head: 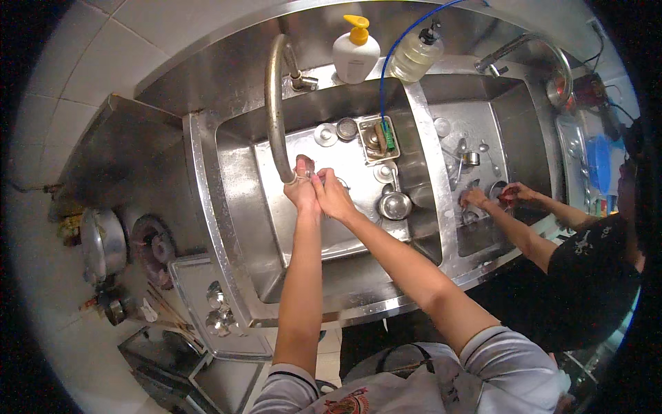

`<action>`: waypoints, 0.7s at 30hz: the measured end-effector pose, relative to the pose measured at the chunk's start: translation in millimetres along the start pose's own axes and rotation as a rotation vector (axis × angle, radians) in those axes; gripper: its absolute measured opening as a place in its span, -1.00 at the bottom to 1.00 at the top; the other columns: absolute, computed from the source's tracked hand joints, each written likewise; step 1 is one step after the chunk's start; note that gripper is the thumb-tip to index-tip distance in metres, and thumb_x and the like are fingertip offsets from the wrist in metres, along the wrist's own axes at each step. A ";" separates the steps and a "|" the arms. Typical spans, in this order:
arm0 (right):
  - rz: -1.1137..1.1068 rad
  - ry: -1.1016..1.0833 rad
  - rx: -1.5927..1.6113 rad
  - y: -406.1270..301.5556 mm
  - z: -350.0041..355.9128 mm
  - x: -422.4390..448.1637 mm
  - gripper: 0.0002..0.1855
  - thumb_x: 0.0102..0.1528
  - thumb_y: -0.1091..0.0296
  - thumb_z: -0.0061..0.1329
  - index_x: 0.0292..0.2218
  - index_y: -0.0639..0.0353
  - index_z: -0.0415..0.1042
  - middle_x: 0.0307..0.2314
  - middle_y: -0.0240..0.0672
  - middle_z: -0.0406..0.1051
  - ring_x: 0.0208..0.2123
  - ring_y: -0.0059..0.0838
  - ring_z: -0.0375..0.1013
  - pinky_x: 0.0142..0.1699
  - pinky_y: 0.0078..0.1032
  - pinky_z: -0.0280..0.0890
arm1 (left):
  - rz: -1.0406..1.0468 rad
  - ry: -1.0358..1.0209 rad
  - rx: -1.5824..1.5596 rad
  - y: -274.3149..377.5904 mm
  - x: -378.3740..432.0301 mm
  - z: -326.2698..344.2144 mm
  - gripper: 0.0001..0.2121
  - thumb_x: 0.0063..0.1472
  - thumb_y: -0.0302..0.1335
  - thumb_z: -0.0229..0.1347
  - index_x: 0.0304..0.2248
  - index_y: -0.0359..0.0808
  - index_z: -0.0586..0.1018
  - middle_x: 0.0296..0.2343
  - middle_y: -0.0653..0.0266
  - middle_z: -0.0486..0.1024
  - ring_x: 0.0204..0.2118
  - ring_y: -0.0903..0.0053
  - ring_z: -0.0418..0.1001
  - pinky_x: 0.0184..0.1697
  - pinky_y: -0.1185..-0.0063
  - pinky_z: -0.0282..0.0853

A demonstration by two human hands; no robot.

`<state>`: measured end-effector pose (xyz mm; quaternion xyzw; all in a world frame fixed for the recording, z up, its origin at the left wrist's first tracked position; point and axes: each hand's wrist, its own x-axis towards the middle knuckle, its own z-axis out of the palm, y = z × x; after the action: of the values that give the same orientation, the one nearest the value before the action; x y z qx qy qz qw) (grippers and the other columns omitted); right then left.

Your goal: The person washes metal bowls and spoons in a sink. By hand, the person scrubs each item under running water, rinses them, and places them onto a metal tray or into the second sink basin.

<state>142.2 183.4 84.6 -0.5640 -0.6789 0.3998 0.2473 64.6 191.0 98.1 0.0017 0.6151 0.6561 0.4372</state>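
Both of my hands are together over the left stainless steel sink basin, just below the mouth of the curved faucet. My left hand grips a reddish-brown pad, which sticks out past the fingers. Against it rests my right hand, with bent fingers; what it holds is hidden. A round metal rim shows partly behind the right fingers. On the basin floor lie a round metal lid, a dark round strainer, a small metal disc and a small metal pan.
A white basket holds a green brush. Behind the basin stand a white pump bottle and a clear one; a blue hose hangs down. At the right basin, a co-worker's hands work among spoons. Left is a tray.
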 end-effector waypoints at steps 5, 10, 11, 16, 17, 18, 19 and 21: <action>-0.107 -0.447 -0.193 26.7 -7.8 -11.1 -0.52 0.17 0.04 -0.45 -0.19 0.34 0.21 -0.32 0.18 0.38 -0.23 0.07 0.37 -0.09 -0.14 0.22 | 0.049 -0.104 -0.003 -31.1 9.9 -10.6 -0.83 0.26 -0.47 -0.08 -0.34 -0.48 0.35 -0.48 0.12 0.45 -0.46 0.42 0.49 -0.41 0.55 0.47; 0.040 -0.670 -0.269 5.4 -31.6 -18.3 -0.53 0.13 0.10 -0.38 -0.20 0.39 0.27 -0.38 0.15 0.41 -0.30 0.10 0.41 -0.15 -0.14 0.29 | -0.057 -0.198 0.060 -30.4 3.4 -22.7 -0.83 0.25 -0.46 -0.05 -0.33 -0.44 0.36 -0.44 0.07 0.48 -0.47 0.44 0.47 -0.46 0.59 0.42; -0.015 -0.662 -0.366 5.2 -30.8 -19.4 -0.51 0.12 0.13 -0.36 -0.09 0.40 0.18 -0.42 0.14 0.42 -0.33 0.11 0.42 -0.20 -0.11 0.31 | -0.032 -0.092 0.171 -32.5 4.3 -21.8 -0.79 0.23 -0.40 -0.02 -0.35 -0.44 0.38 -0.44 0.08 0.48 -0.48 0.47 0.46 -0.48 0.60 0.41; -0.123 -0.790 -0.674 14.5 -25.2 -4.6 -0.44 0.13 0.20 -0.34 0.06 0.42 0.07 -0.44 0.07 0.45 -0.35 -0.02 0.47 -0.25 -0.12 0.33 | -0.089 0.072 0.176 -34.2 9.7 -10.2 -0.69 0.22 -0.26 0.00 -0.34 -0.43 0.42 -0.44 0.13 0.47 -0.48 0.51 0.44 -0.46 0.58 0.38; -0.154 -0.690 -0.575 4.0 -32.5 0.1 -0.63 0.14 0.19 -0.33 -0.20 0.36 0.22 -0.48 0.03 0.45 -0.38 -0.08 0.47 -0.27 -0.20 0.34 | -0.133 -0.069 0.042 -31.7 14.3 -18.0 -0.71 0.24 -0.30 -0.03 -0.28 -0.44 0.40 -0.40 0.11 0.47 -0.45 0.49 0.44 -0.44 0.58 0.40; -0.164 -0.636 -0.528 6.8 -38.3 8.3 -0.66 0.15 0.19 -0.33 -0.33 0.33 0.30 -0.50 0.01 0.45 -0.40 -0.11 0.47 -0.28 -0.24 0.34 | -0.175 -0.229 -0.093 -22.3 12.5 -13.8 -0.72 0.26 -0.34 -0.07 -0.22 -0.45 0.38 -0.36 0.09 0.47 -0.42 0.46 0.44 -0.41 0.58 0.41; -0.176 -0.586 -0.479 8.9 -43.5 15.2 -0.63 0.16 0.19 -0.32 -0.46 0.30 0.38 -0.52 -0.02 0.45 -0.41 -0.13 0.47 -0.29 -0.28 0.34 | -0.229 -0.353 -0.226 -16.1 9.1 -6.1 -0.74 0.29 -0.42 -0.15 -0.14 -0.45 0.33 -0.34 0.09 0.46 -0.39 0.45 0.44 -0.39 0.57 0.43; -0.065 -0.830 -0.091 15.9 -47.1 20.3 -0.56 0.21 0.15 -0.40 -0.50 0.28 0.34 -0.65 -0.14 0.41 -0.52 -0.20 0.45 -0.35 -0.33 0.34 | -0.170 -0.390 -0.094 -11.8 11.2 -8.1 -0.75 0.31 -0.39 -0.17 -0.12 -0.37 0.33 -0.42 0.17 0.44 -0.52 0.60 0.34 -0.49 0.66 0.34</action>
<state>183.4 216.1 95.4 -0.3435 -0.7554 0.5549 -0.0597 60.1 189.3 80.6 0.0564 0.4856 0.6322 0.6011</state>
